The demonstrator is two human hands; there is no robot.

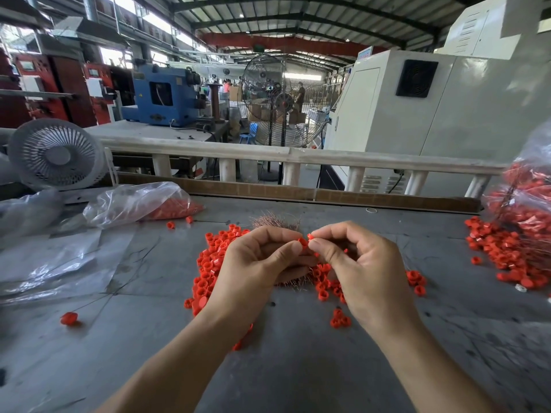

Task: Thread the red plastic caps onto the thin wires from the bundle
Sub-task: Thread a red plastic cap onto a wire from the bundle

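Note:
My left hand pinches a red plastic cap between thumb and forefinger, above the middle of the grey table. My right hand pinches a second red cap right beside it; the two caps almost touch. Whether a wire runs through them is too fine to tell. A bundle of thin copper-coloured wires lies on the table behind and under my hands, partly hidden by them. A pile of loose red caps spreads around the bundle.
A clear bag of red caps lies at the left, with loose plastic sheets beside it. At the right edge, a big bag spills caps strung on wires. One capped wire lies at the front left. A small white fan stands back left.

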